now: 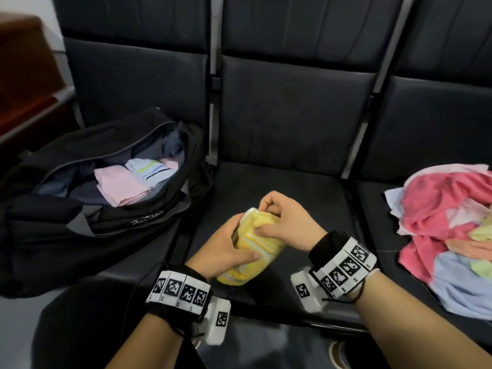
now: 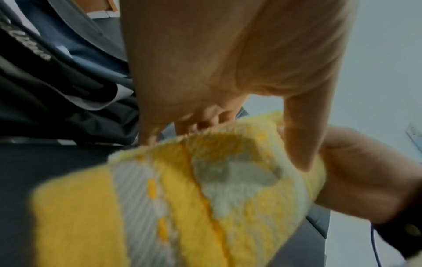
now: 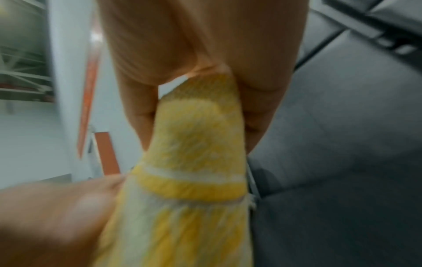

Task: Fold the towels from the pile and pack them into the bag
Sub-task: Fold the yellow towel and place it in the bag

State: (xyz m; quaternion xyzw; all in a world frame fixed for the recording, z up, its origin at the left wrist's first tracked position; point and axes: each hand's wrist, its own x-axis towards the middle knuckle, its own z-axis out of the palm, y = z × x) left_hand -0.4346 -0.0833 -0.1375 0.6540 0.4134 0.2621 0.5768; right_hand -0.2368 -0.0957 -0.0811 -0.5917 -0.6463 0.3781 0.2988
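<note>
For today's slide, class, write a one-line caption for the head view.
Both hands, left and right, grip a folded yellow towel between open bag and towel pile.

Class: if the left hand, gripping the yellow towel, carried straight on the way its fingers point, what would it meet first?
Likely the right hand, gripping the same folded yellow striped towel just beyond the left hand; depth is uncertain.
</note>
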